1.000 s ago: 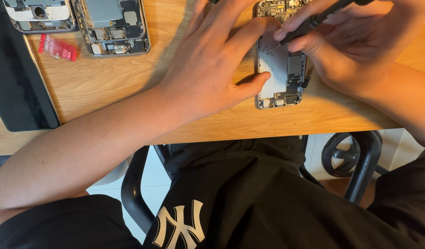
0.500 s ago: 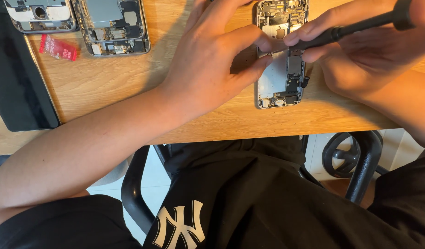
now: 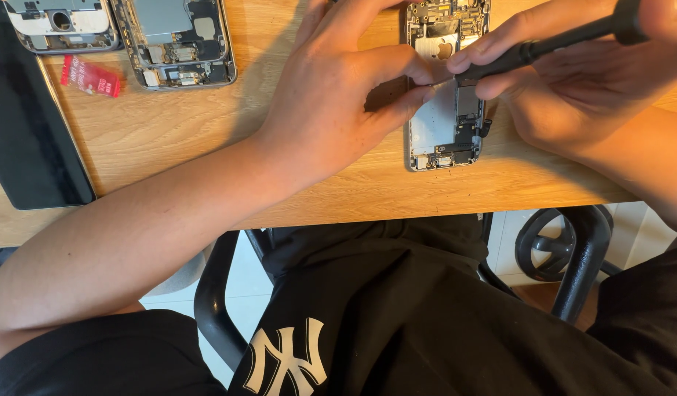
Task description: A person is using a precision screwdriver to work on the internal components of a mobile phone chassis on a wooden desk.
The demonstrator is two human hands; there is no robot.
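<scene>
An opened phone body (image 3: 439, 125) lies on the wooden table (image 3: 206, 154), its boards and white inner plate showing. My left hand (image 3: 331, 110) reaches over from the left, with thumb and forefinger pinched together at the phone's left edge. My right hand (image 3: 573, 88) comes in from the right and grips a black screwdriver (image 3: 551, 42). The screwdriver's tip points at the middle of the phone, right by my left fingertips. Whether something small sits between those fingertips is hidden.
Two more opened phone bodies (image 3: 178, 40) (image 3: 59, 22) lie at the table's far left, with a small red packet (image 3: 91, 75) beside them. A black tablet-like slab (image 3: 30, 139) lies at the left edge. A black chair frame (image 3: 573, 257) is under the table.
The right hand has drawn back to the right and raised the screwdriver's handle. My left thumb and forefinger have closed together at the phone's edge. The view has shifted slightly.
</scene>
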